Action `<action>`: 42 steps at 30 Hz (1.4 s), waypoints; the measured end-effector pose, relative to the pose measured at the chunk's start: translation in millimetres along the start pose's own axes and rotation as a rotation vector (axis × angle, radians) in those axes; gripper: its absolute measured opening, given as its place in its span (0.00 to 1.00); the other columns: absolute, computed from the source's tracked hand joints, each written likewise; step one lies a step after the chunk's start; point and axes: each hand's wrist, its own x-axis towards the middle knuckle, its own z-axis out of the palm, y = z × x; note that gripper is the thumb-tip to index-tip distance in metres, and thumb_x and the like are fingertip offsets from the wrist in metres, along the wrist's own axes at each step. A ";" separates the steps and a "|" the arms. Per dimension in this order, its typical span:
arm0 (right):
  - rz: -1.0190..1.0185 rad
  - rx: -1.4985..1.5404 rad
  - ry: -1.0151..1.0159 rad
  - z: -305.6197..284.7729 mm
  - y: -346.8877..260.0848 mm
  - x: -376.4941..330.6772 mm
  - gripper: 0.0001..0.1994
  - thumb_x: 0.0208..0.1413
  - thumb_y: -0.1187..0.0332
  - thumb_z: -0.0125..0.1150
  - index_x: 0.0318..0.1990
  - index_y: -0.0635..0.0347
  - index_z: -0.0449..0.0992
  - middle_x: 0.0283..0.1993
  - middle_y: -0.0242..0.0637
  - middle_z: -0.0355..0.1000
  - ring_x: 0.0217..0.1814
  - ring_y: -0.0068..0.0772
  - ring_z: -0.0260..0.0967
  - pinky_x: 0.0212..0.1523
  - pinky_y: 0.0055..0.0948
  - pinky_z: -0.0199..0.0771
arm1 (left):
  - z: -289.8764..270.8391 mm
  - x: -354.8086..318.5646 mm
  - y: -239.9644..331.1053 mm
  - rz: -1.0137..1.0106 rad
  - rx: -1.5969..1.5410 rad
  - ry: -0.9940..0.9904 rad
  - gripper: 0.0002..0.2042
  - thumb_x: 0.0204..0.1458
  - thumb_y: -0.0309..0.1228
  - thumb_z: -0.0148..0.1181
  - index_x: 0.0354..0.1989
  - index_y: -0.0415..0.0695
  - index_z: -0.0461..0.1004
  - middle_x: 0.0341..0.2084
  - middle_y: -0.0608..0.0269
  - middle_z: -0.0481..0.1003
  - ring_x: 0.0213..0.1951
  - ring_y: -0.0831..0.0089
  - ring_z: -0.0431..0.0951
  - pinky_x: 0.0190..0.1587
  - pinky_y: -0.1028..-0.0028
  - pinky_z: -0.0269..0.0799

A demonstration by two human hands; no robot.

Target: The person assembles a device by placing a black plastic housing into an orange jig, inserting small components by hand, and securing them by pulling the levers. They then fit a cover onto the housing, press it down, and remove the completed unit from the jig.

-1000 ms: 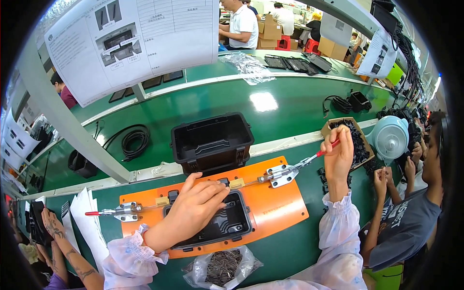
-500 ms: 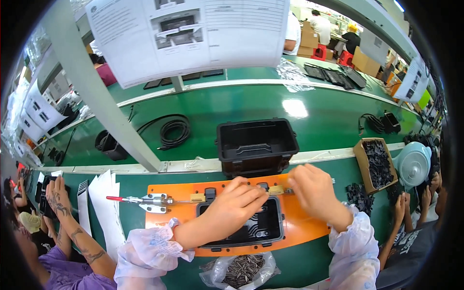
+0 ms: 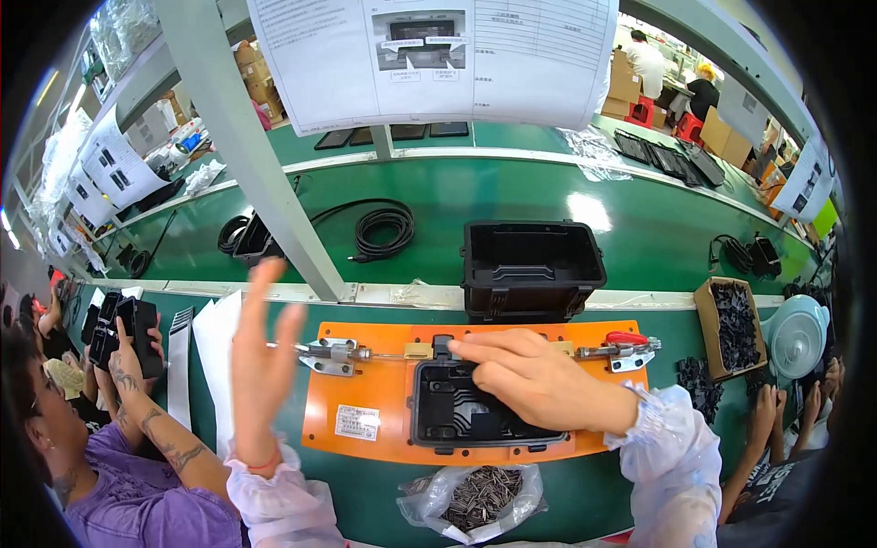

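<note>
A black plastic housing (image 3: 457,416) sits in an orange fixture plate (image 3: 365,393) on the green bench. My right hand (image 3: 534,379) lies across the housing's upper right side, fingers curled over its top rim. My left hand (image 3: 260,361) is raised off the bench, left of the plate, palm open and fingers spread, holding nothing. A metal toggle clamp (image 3: 333,354) sits at the plate's upper left. A second clamp with a red handle (image 3: 626,340) is at the upper right, just past my right hand.
An empty black case (image 3: 530,265) stands behind the plate. A plastic bag of small dark screws (image 3: 480,498) lies in front. A cardboard box of black parts (image 3: 735,324) and a pale fan (image 3: 797,333) are right. A co-worker's hands (image 3: 119,352) hold black parts left. A grey post (image 3: 247,146) rises nearby.
My left hand has come off the housing and lifted up to the left. My right hand has moved from the right clamp onto the housing. The view has shifted right.
</note>
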 end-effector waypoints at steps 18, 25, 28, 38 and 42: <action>0.002 0.196 -0.093 21.7 7.1 13.4 0.06 0.59 0.75 0.65 0.36 0.62 0.72 0.61 0.44 0.76 0.65 0.48 0.71 0.73 0.58 0.63 | -26.3 -34.2 -78.6 -0.501 -1.063 0.411 0.23 0.74 0.41 0.42 0.55 0.26 0.67 0.65 0.39 0.67 0.68 0.55 0.69 0.70 0.63 0.66; -0.046 0.206 -0.062 26.9 5.5 13.2 0.06 0.62 0.72 0.61 0.42 0.68 0.74 0.58 0.48 0.76 0.64 0.48 0.71 0.75 0.57 0.59 | -10.1 -25.0 -39.1 -0.428 -0.848 0.407 0.21 0.75 0.47 0.39 0.54 0.40 0.70 0.58 0.50 0.75 0.60 0.62 0.75 0.64 0.64 0.69; -0.043 0.228 -0.056 30.0 8.4 17.8 0.07 0.62 0.72 0.61 0.42 0.67 0.74 0.59 0.47 0.75 0.64 0.47 0.71 0.75 0.57 0.59 | 3.0 -21.0 -4.5 -0.194 -0.402 0.119 0.18 0.75 0.37 0.39 0.47 0.38 0.73 0.56 0.50 0.77 0.56 0.67 0.77 0.60 0.71 0.68; -0.127 0.185 0.099 56.9 11.2 18.5 0.07 0.52 0.72 0.60 0.39 0.62 0.75 0.54 0.46 0.76 0.65 0.47 0.70 0.74 0.61 0.56 | 31.8 -37.8 -4.0 0.207 0.238 -0.103 0.12 0.64 0.26 0.51 0.52 0.35 0.73 0.60 0.50 0.74 0.64 0.49 0.69 0.68 0.57 0.61; -0.156 0.252 0.223 78.9 22.0 12.5 0.11 0.57 0.67 0.62 0.41 0.65 0.78 0.45 0.47 0.78 0.61 0.50 0.70 0.74 0.54 0.50 | 46.8 -25.1 25.6 0.247 0.134 -0.145 0.15 0.64 0.28 0.58 0.57 0.37 0.76 0.53 0.43 0.76 0.55 0.44 0.74 0.62 0.57 0.67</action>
